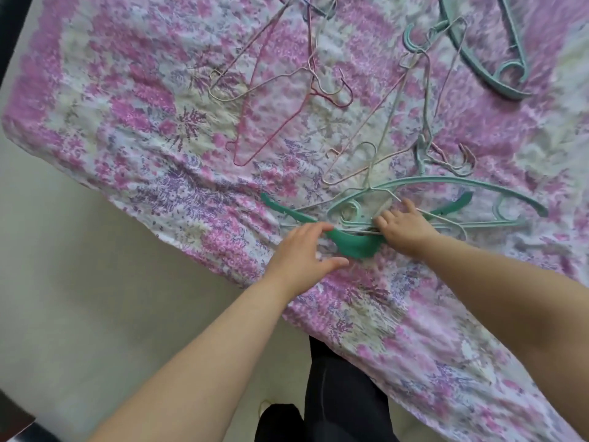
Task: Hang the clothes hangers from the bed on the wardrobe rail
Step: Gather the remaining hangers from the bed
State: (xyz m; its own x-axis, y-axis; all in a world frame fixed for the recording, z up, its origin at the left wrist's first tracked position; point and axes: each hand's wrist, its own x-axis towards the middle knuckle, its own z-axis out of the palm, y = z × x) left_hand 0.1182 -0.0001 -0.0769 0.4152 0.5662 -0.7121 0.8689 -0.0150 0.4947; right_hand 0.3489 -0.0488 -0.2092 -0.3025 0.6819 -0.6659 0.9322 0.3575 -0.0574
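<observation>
The left hand [298, 247], fingers spread, and right hand [403, 226], fingers pressing, met the light, stiff green hanger [357, 244], seemingly best gripped mid-bar, clear of tangled wire hangers [376, 189].

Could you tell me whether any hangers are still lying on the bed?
Yes, several wire hangers and a pale teal plastic hanger lie spread over the floral bedsheet, beyond both hands.

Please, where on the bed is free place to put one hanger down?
Free: the sheet's left part, beside the pink hanger; also the near strip under the right hand. Crowded: around the green hanger and the wire hangers beyond.
</observation>
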